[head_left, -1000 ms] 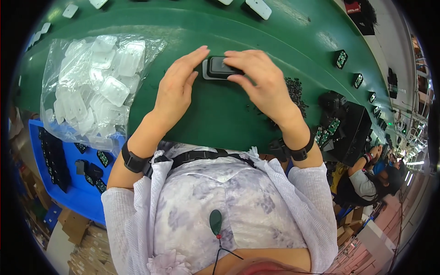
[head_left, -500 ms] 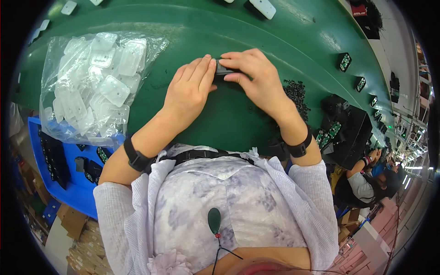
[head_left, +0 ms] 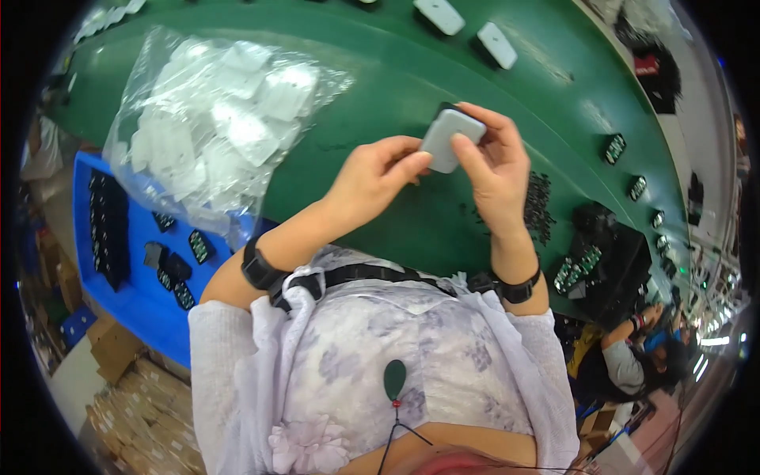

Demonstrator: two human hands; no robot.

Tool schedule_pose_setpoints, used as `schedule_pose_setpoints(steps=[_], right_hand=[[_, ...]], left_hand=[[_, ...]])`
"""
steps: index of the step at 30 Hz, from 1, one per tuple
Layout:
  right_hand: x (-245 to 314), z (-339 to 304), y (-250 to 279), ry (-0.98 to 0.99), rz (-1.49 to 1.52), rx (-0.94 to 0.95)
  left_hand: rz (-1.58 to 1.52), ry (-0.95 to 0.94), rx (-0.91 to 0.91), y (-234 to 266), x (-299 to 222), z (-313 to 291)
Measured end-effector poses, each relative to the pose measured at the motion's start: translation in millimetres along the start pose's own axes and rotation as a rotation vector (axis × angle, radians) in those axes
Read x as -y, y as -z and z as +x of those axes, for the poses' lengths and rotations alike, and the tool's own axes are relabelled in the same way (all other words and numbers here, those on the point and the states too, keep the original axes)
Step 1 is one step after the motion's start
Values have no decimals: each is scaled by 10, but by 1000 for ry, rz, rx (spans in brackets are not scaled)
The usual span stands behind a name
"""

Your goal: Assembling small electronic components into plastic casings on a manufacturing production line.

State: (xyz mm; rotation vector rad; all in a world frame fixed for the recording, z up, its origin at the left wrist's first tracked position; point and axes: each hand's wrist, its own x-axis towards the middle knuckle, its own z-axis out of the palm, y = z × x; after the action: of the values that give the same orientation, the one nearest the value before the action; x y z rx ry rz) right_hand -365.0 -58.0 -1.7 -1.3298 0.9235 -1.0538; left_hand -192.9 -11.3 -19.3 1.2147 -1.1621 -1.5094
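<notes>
Between my hands is a small flat case (head_left: 454, 136) with a pale grey-white rounded cover facing up and a black edge showing at its far end. My right hand (head_left: 497, 162) grips it from the right, thumb across the pale face and fingers behind. At its near left corner, my left hand (head_left: 378, 176) pinches the case between thumb and curled fingers. The case is held tilted over the green work surface (head_left: 348, 111). To the left lies a clear plastic bag (head_left: 214, 119) full of translucent white cover plates. Small black pieces (head_left: 538, 210) lie in a heap beside my right wrist.
A blue bin (head_left: 142, 318) at the left holds black housings with green circuit boards. By my right forearm stands a black box (head_left: 621, 273), with circuit boards (head_left: 578, 269) beside it. Pale-topped cases (head_left: 496, 45) lie at the far edge. A co-worker (head_left: 625, 360) sits at the right.
The case was low between my hands with a dark side showing; now it is raised, its pale cover faces up, and my right thumb lies on it. The whole view has shifted.
</notes>
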Motion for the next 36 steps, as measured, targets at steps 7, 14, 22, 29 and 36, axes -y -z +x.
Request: schedule_pose_setpoints(steps=[7,14,22,29,36], right_hand=[[208,421,735,162,-334,-123],[-29,1191,1742,-64,-599,58],[-180,1516,2160,-149,-604,135],[217,526,1693,204,-1103,-21],[-22,-247,1445,101,-1194,126]], left_hand=[[718,-277,-393,574,-314,-559],[1510,-192,-513,1202,-249,-762],[1698,-84,-112,1079,-347,-607],[1722,130,-159,1228,-455,-697],[513,-188,-338,476,-509,-410]])
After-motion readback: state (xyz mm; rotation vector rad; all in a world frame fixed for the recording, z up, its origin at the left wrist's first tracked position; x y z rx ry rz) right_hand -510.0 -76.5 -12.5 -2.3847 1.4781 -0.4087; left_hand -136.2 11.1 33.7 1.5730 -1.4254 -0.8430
